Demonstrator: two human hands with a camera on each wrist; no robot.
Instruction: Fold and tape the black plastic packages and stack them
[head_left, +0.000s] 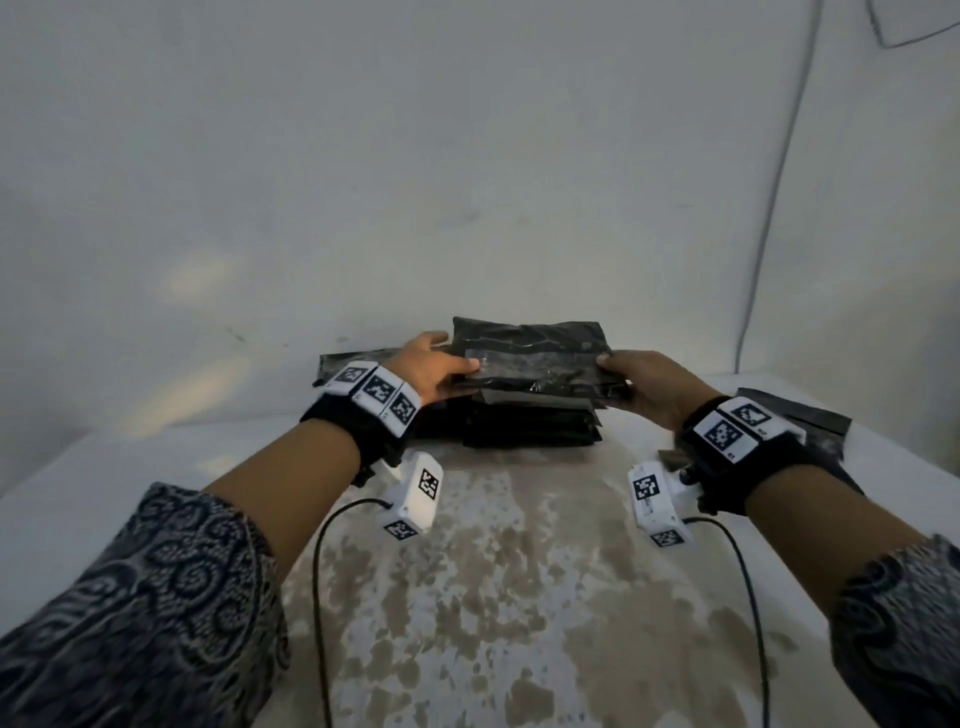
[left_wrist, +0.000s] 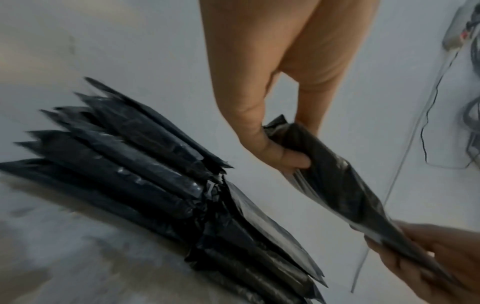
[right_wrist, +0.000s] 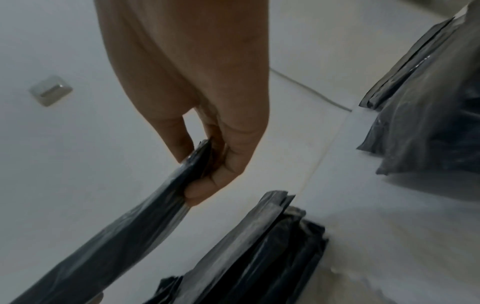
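- Patterned dark-blue sleeves (head_left: 156, 597) fill the near corners of the head view, with black wrist straps bearing white coded tags (head_left: 376, 389) further up each forearm.
- Between the forearms lies a white table (head_left: 493, 597) with worn, brownish blotches on its surface.
- Left hand (head_left: 434, 369) pinches the left short end of a flat, folded black plastic package (head_left: 535, 358); the thumb lies on top, the other fingers (left_wrist: 293, 162) curl under that edge.
- Right hand (head_left: 649, 384) pinches the opposite short end of the same package, thumb above and fingers (right_wrist: 205, 191) curled beneath.
- Held between the two sets of fingers, the package stays roughly level, with a pale glossy band of tape across its top face.
- Just below the fingers sits a stack of folded black plastic packages (head_left: 530, 421) on the table; both wrist views show a gap between the held package and this stack.
- Beyond the left hand's fingers another stack of black packages (head_left: 358, 358) lies beside the first one.
- Outward of the right hand, loose black plastic bags (head_left: 815, 421) lie on the table, well apart from the fingers.
- A thin grey cable (head_left: 779, 182) runs down the pale wall (head_left: 363, 156) behind.
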